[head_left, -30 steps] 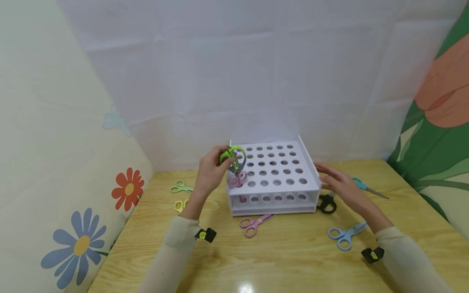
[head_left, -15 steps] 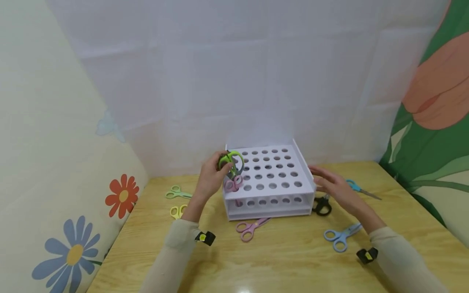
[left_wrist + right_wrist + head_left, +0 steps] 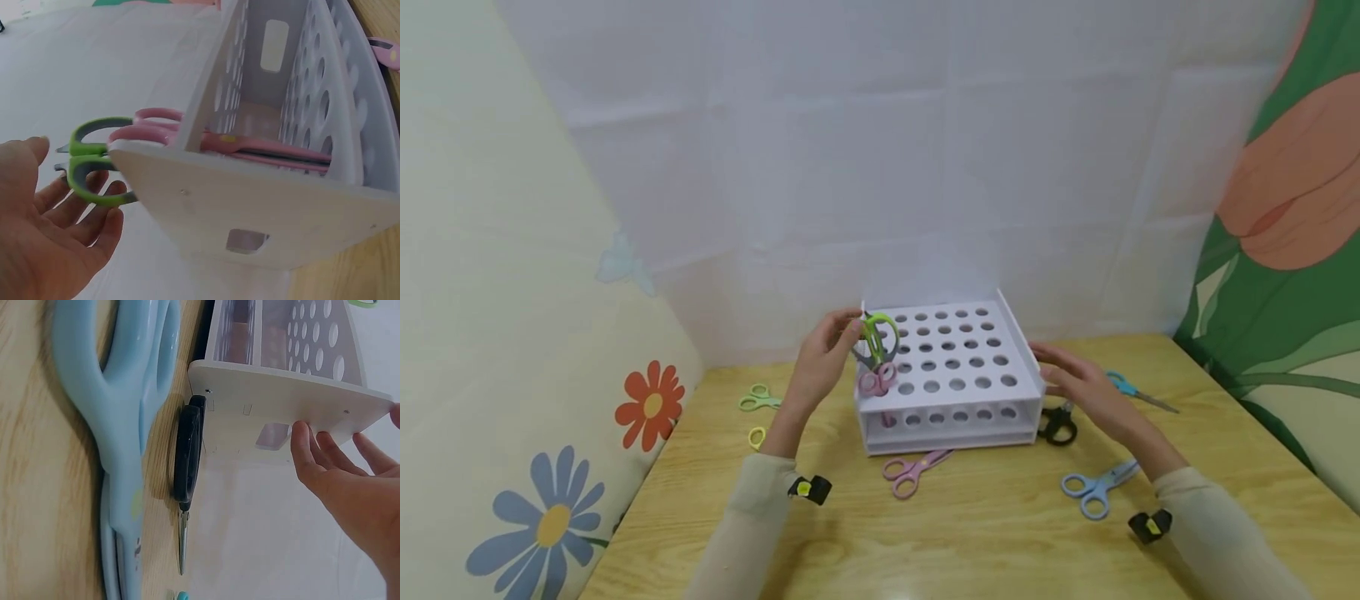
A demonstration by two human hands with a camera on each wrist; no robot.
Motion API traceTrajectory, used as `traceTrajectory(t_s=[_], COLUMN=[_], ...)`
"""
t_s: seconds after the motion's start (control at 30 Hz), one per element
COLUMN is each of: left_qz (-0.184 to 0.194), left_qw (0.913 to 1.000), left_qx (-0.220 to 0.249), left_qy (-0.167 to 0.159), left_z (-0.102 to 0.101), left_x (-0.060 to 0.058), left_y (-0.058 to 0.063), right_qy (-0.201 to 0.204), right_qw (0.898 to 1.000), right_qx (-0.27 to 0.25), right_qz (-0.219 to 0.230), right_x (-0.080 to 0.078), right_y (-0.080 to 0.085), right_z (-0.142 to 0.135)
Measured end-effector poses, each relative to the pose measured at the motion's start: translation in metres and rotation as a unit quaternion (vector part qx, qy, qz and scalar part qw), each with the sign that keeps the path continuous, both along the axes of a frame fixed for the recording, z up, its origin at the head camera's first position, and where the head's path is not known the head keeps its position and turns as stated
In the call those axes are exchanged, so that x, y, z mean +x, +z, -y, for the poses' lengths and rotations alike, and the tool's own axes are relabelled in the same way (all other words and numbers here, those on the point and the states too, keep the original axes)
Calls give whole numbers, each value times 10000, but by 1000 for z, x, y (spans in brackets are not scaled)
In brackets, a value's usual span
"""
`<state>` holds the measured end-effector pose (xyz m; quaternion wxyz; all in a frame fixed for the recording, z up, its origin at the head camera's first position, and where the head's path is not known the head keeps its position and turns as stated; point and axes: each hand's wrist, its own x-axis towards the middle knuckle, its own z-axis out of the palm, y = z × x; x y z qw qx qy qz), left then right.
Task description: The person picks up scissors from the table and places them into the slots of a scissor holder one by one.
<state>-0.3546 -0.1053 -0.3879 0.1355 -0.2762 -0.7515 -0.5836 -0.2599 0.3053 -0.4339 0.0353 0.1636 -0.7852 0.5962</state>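
Note:
A white rack (image 3: 947,437) with rows of round holes stands on the table. Green-and-grey scissors (image 3: 78,178) sit handles-up at its left end, behind pink scissors (image 3: 234,144) whose blades pass down through the rack. My left hand (image 3: 820,367) is beside the green handles; in the left wrist view its thumb is apart from them and its fingers are loosely spread behind them, contact unclear. The green blades are hidden in that view. With extended fingers, my right hand (image 3: 350,481) touches the rack's right side panel.
Black scissors (image 3: 1060,429), light blue scissors (image 3: 1097,487) and bright blue scissors (image 3: 1120,383) lie right of the rack. Another pink pair of scissors (image 3: 917,471) lies in front. Light green scissors (image 3: 758,400) and partly hidden yellow scissors (image 3: 757,437) lie left. White cloth hangs behind.
The left hand has let go of the green scissors and drawn slightly left; they stay in the rack. The right hand stays at the rack's side. The head view has shifted a little.

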Motion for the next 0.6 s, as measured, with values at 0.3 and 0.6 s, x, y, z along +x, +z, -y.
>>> traceTrajectory(t_s=[0.3, 0.6], left_qz=[205, 2032], left_qw=[9879, 8751], left_qx=[-814, -3470], left_qy=[1301, 2691], left_z=[45, 102], left_x=[-9, -22], left_y=[-4, -46], right_qy=[22, 0], right_qw=[10000, 9989], right_qx=[47, 419], right_qz=[-12, -188], right_x=[1, 2], right_y=[1, 2], right_z=[-2, -1])
